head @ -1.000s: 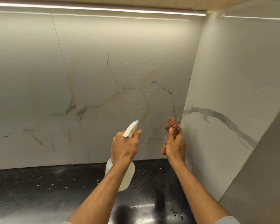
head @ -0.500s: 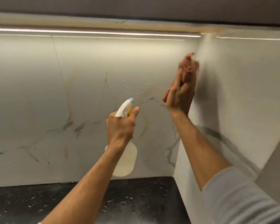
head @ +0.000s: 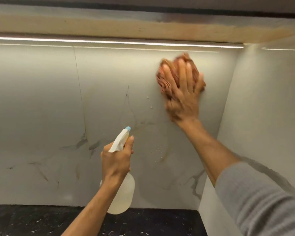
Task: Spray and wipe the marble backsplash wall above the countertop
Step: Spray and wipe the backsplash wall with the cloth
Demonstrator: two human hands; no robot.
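Observation:
The marble backsplash wall (head: 49, 116) is pale with grey and brown veins and fills the view. A few spray droplets cling near its middle. My right hand (head: 182, 92) lies flat high on the wall, fingers spread, pressing a reddish-orange cloth (head: 163, 79) against the marble just under the light strip. The hand is motion-blurred. My left hand (head: 116, 160) grips the neck of a translucent spray bottle (head: 124, 196) with a white trigger head and blue nozzle, held low in front of the wall, nozzle pointing at it.
A dark speckled countertop (head: 32, 220) runs along the bottom. A second marble wall (head: 262, 108) meets the backsplash at a corner on the right. A lit LED strip (head: 109, 42) and the underside of a wooden cabinet (head: 109, 26) cap the wall.
My right hand rose from low by the corner to the top, then slid left from the corner onto the back wall, opening flat on the cloth. The left hand stayed low with the bottle.

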